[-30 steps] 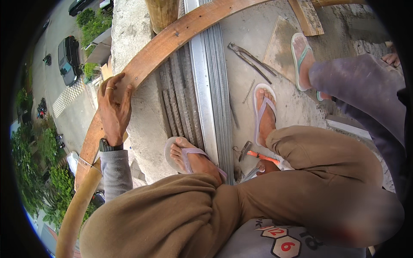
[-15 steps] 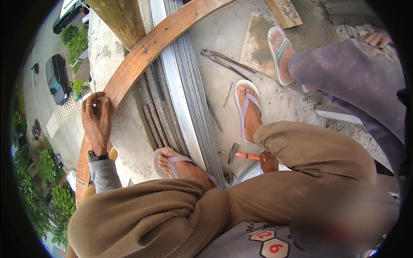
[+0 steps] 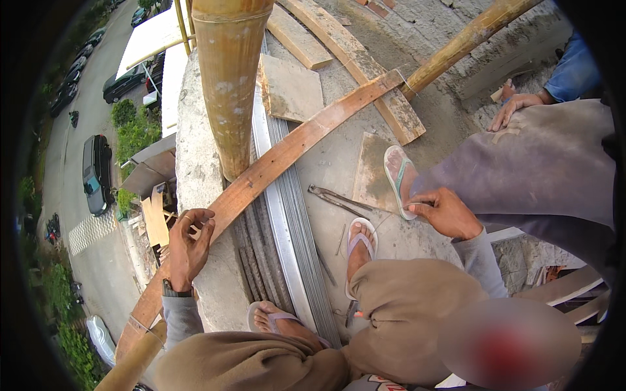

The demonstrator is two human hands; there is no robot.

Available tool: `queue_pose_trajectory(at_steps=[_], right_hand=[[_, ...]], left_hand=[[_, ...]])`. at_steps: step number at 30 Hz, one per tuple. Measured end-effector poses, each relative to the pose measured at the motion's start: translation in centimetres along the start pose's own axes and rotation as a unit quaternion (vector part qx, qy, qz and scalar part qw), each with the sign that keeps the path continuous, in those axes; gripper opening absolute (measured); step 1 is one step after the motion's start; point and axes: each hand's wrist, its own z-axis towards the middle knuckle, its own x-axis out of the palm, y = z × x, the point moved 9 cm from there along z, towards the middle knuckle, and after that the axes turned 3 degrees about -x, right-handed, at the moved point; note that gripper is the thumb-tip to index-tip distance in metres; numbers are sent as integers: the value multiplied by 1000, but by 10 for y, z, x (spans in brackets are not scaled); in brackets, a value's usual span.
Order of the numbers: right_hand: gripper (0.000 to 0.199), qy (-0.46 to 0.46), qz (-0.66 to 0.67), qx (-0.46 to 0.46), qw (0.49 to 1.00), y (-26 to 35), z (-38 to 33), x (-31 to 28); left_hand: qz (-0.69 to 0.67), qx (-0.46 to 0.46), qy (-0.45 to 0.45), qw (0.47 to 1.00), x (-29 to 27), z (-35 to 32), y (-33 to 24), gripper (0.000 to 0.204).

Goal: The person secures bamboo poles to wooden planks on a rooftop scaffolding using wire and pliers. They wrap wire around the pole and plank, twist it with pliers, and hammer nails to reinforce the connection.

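Note:
A long curved wooden plank (image 3: pixel 287 151), dotted with small holes or nail heads, crosses the ledge diagonally. My left hand (image 3: pixel 189 251) is at its left edge, fingers curled and thumb close to the index finger; whatever it pinches, if anything, is too small to name. Over the floor on the right, my right hand (image 3: pixel 447 214) has thumb and index finger pressed together near a co-worker's sandalled foot (image 3: pixel 405 179); I cannot make out anything between them. A hammer (image 3: pixel 354 314) with an orange handle lies mostly hidden by my leg.
A thick bamboo post (image 3: pixel 229 85) rises beside the plank. Metal strips (image 3: pixel 293 202) and rusty bars (image 3: pixel 261 254) lie along the concrete ledge (image 3: pixel 202 163), with a street far below on the left. Pincers (image 3: pixel 336 199) lie on the floor. A co-worker's hand (image 3: pixel 518 107) rests at the right.
My right hand has left the hammer and come up to the right, fingers pinched. My left hand stays by the plank, its fingers more curled. The view has shifted, showing the plank's far end.

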Motion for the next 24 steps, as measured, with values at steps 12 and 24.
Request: queue_pose_trajectory(at_steps=[12,24], right_hand=[[41,-242,67,-186,950,154,13,-119],[33,-120,286,-136,941,133,94,-72]], left_hand=[[-74,46,-7,996,-48,23,-70,19],[-103,-32,174,979,55,42,-44,58]])
